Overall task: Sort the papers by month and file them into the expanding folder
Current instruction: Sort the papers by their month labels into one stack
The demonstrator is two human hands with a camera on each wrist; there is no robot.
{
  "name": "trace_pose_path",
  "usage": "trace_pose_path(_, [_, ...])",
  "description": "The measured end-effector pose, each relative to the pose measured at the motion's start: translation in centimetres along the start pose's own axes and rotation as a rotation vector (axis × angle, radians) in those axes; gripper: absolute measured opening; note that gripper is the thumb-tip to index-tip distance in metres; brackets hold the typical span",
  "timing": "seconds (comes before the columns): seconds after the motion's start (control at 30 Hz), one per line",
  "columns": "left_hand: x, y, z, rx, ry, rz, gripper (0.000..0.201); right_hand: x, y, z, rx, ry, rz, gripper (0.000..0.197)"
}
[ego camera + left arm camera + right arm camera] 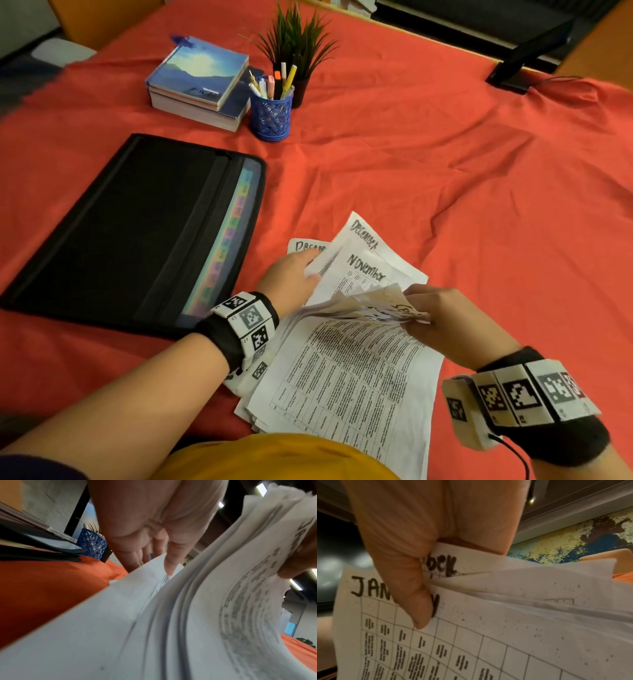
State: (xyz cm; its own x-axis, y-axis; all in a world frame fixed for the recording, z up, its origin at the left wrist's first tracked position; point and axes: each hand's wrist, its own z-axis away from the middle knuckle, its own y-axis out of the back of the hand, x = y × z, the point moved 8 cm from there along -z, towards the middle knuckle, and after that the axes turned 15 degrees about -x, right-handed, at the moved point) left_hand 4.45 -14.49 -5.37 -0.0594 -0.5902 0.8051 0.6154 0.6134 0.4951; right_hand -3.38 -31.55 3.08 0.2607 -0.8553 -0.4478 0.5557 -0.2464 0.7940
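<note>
From the head view, my left hand [294,274] lies on the spread papers [352,370], fingers nearly straight, thumb lifting the edge of one sheet. My right hand [442,318] pinches a curled bunch of sheets. Beyond my fingers I count three hand-lettered headings: two December sheets [364,233] and one November sheet [366,270]. One black expanding folder [137,229] lies closed, left of my left hand. Farther off stand one blue pen cup [271,114], one stack of books [202,82] and one potted plant [296,37].

In the left wrist view, my fingers [137,555] reach flat beneath a sheet while the thumb rests on top.

In the right wrist view, my thumb [412,588] presses on one sheet headed January [436,649]; a second heading behind it is partly hidden.
</note>
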Motion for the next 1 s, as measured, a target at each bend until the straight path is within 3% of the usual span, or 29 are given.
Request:
trace_pose_path(0.07, [-0.2, 0.4, -0.1, 0.043, 0.024, -0.024, 0.053, -0.1, 0.1, 0.1, 0.002, 0.006, -0.001, 0.018])
trace_pose_path(0.17, [-0.5, 0.6, -0.3, 0.079, 0.141, -0.249, 0.083, -0.1, 0.2, 0.1, 0.006, -0.002, 0.002, 0.017])
trace_pose_path(0.23, [-0.4, 0.5, -0.5, 0.081, 0.159, -0.254, 0.077, -0.1, 0.1, 0.2, -0.001, -0.004, -0.003, 0.017])
trace_pose_path(0.37, [-1.1, -1.7, -1.4, -0.136, 0.219, -0.014, 0.046, 0.0, 0.0, 0.2, -0.014, -0.006, -0.017, 0.015])
trace_pose_path(0.5, [-0.4, -3.5, -1.7, -0.271, 0.056, 0.220, 0.036, 0.2, 0.2, 0.4, 0.024, -0.014, -0.042, 0.017])
trace_pose_path(0.57, [0.1, -3.8, -1.4, -0.294, 0.024, 0.284, 0.041, 0.5, 0.5, 0.6, 0.048, -0.030, -0.051, 0.017])
trace_pose_path(0.63, [0.1, -2.7, -1.2, -0.186, 0.051, 0.246, 0.047, 0.7, 0.4, 0.5, 0.046, -0.033, -0.050, 0.017])
trace_pose_path(0.7, [-0.4, -1.1, -1.0, -0.050, 0.134, 0.060, 0.044, 0.6, 0.2, 0.3, 0.036, -0.031, -0.038, 0.017])
trace_pose_path(0.77, [-0.8, -0.5, -1.1, -0.032, 0.178, -0.054, 0.035, 0.7, 0.0, 0.1, 0.026, -0.035, -0.024, 0.016])
trace_pose_path(0.87, [-0.7, -0.4, -1.7, -0.044, 0.110, -0.011, 0.009, 0.5, 0.2, 0.0, 0.046, -0.018, -0.001, 0.016])
trace_pose_path(1.0, [0.3, 0.4, -1.3, 0.067, -0.006, 0.168, 0.040, -0.3, 1.1, 0.3, 0.187, 0.008, 0.215, 0.012])
